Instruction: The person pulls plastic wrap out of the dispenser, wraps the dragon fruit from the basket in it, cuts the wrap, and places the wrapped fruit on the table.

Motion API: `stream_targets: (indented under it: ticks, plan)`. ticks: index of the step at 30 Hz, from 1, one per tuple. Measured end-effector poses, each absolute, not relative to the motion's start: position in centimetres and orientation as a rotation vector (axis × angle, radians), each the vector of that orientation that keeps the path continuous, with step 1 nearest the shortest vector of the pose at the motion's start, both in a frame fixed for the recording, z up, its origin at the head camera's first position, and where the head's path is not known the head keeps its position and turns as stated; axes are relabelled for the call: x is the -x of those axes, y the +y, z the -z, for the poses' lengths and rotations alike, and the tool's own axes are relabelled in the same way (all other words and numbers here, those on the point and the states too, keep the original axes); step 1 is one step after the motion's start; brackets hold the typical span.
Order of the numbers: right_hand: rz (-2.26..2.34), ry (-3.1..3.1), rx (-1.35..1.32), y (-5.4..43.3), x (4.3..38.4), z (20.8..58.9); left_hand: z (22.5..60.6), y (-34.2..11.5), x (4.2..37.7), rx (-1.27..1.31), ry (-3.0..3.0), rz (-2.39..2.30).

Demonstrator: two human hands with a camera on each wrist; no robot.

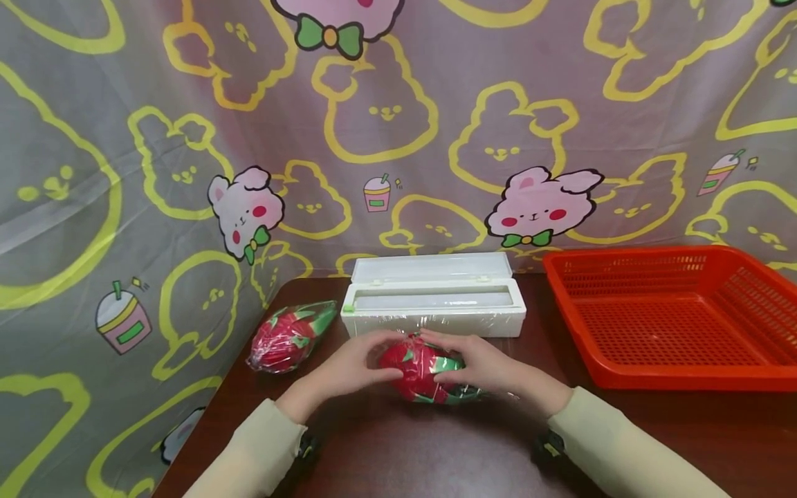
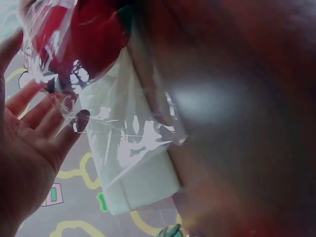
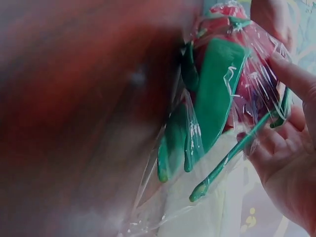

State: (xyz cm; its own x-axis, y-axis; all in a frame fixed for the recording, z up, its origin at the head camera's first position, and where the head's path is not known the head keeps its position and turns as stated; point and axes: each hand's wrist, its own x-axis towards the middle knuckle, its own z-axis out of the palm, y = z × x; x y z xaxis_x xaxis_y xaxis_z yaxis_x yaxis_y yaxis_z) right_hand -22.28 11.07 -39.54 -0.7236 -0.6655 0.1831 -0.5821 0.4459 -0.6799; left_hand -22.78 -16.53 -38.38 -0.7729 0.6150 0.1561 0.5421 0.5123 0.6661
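Note:
A red dragon fruit point(image 1: 418, 370) with green scales lies on the table in clear plastic film, between both hands. My left hand point(image 1: 356, 363) cups its left end, thumb on the near side and fingers over the top. In the left wrist view, the fingers point(image 2: 47, 116) touch the loose film point(image 2: 133, 140), which hangs past the fruit. My right hand point(image 1: 482, 363) grips the other end, its thumb point(image 3: 291, 71) pressing the film and its fingers behind. Long green scales point(image 3: 217, 94) show through the film in the right wrist view.
Behind the hands stands a white cling film box point(image 1: 436, 324) with its lid raised. Another film-wrapped dragon fruit point(image 1: 288, 340) lies at the left. A red plastic basket point(image 1: 691, 377) stands at the right on the dark table point(image 1: 398, 456). A patterned curtain point(image 1: 398, 228) hangs behind.

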Motion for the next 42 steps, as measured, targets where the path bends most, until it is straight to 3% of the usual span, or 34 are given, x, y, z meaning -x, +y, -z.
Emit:
stream_targets:
  ticks: [28,42]
  plan:
    - [1.317,2.359,0.977,11.5,25.5,40.2,39.7,-16.3,25.3,-0.854,2.535,-1.244]
    - [1.248,2.555,0.946,14.5,23.0,39.1,40.4,-17.0,25.0,-0.891,2.54,-1.271]
